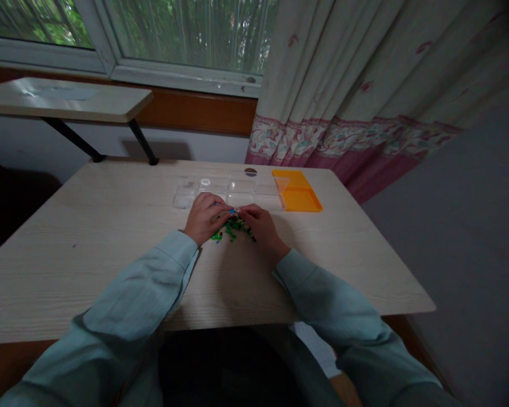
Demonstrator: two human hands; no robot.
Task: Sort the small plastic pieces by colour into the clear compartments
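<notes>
A small pile of tiny green, yellow, black and blue pieces (236, 224) lies on the table, in front of a clear plastic compartment box (241, 198). My left hand (206, 218) is over the pile's left side, thumb and fingers drawn together toward a small blue bit. From the other side my right hand (262, 226) reaches in with its fingertips pinched. The two sets of fingertips almost meet above the pile. What either pinch holds is too small to make out, and the fingers partly cover the pile and the box's near edge.
An orange plastic tray (303, 199) adjoins the clear box on the right. A raised shelf (110, 107) on black legs stands at the back left of the wooden table (110, 237). A curtain (322, 102) hangs behind the table's far right edge.
</notes>
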